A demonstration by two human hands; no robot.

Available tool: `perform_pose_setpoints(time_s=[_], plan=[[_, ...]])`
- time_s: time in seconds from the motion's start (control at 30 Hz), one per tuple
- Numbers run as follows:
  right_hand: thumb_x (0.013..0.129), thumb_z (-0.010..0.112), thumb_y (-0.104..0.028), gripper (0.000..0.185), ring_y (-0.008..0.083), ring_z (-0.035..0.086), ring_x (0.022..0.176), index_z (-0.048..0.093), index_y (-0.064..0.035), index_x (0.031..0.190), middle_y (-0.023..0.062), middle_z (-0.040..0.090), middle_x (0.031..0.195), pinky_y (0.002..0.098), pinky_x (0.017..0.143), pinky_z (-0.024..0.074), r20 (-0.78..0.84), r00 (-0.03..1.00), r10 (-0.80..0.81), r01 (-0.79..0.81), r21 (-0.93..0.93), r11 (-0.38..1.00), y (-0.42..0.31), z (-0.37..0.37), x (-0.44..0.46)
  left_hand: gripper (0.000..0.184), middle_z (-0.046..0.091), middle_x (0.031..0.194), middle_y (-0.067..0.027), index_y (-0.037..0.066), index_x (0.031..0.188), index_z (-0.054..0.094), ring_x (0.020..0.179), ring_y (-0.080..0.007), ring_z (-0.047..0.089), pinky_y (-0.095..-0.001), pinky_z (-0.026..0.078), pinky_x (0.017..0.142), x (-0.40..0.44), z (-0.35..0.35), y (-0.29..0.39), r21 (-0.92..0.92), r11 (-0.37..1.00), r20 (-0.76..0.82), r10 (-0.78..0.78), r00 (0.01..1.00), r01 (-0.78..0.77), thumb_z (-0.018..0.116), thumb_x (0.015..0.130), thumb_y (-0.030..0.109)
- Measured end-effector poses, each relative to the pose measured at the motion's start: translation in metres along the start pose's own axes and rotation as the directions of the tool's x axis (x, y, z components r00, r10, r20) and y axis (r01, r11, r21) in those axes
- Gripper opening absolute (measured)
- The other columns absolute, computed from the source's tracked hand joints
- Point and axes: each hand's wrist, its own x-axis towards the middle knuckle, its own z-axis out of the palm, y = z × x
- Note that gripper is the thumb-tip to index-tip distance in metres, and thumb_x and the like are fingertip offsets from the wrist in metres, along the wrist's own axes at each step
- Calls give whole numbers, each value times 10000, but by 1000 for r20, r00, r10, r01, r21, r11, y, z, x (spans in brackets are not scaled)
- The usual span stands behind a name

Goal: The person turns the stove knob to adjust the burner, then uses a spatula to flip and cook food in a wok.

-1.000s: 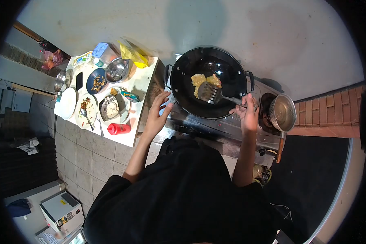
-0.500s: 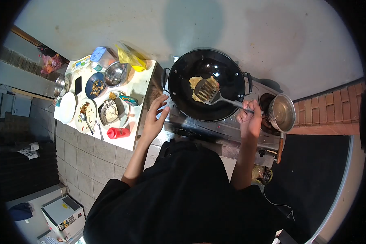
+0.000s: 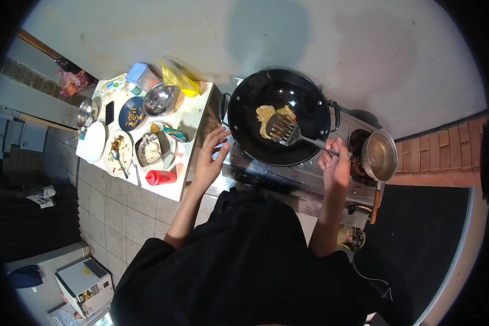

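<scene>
My right hand (image 3: 335, 161) is closed around the handle of a slotted spatula (image 3: 309, 141). The spatula's slotted head lies over the near side of pieces of yellowish fried food (image 3: 265, 113), hiding part of them. Looking like egg or batter, the food sits in the middle of a black two-handled wok (image 3: 244, 140) on the stove. My left hand (image 3: 209, 157) holds nothing; its fingers are apart, just left of the wok's rim near the left handle.
A saucepan (image 3: 380, 156) with a wooden handle stands right of the wok on the stove (image 3: 288, 182). The white side table (image 3: 174, 191) carries plates of food, a steel bowl (image 3: 159, 100), a red bottle (image 3: 161, 177), a phone (image 3: 110, 113) and a yellow bag (image 3: 182, 81).
The spatula head has shifted slightly toward me and to the right, uncovering a bit more of the food. My left hand stays open beside the wok. The whole view has shifted a little.
</scene>
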Motion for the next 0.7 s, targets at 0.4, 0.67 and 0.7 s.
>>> perform_pose_setpoints(time_s=[0.4, 0.67, 0.7], plan=[[1008, 482, -299, 251, 55, 375, 603, 404, -161, 814, -4, 476, 873, 228, 526, 321, 61, 998, 0, 1, -10, 1000, 1, -5, -2, 291, 509, 1355, -107, 47, 1231, 628, 1141, -216, 586, -321, 479, 932, 0, 1, 2, -1, 1000, 7, -14, 1000, 14, 563, 979, 178], [1005, 492, -301, 246, 53, 372, 606, 411, -162, 818, -11, 479, 870, 225, 527, 315, 71, 997, -1, 1, -11, 1000, 4, -8, -3, 292, 472, 1377, -107, 6, 1250, 591, 1243, -203, 503, -318, 394, 1048, -1, 0, 8, -22, 997, 62, -66, 996, 68, 521, 999, 138], [1005, 492, -300, 245, 52, 373, 607, 412, -163, 819, -12, 480, 868, 224, 527, 315, 78, 997, 0, 1, -11, 1000, 4, -8, -3, 291, 474, 1375, -108, 4, 1248, 592, 1243, -204, 503, -320, 394, 1048, -1, 0, 8, -18, 998, 63, -65, 996, 66, 522, 998, 136]])
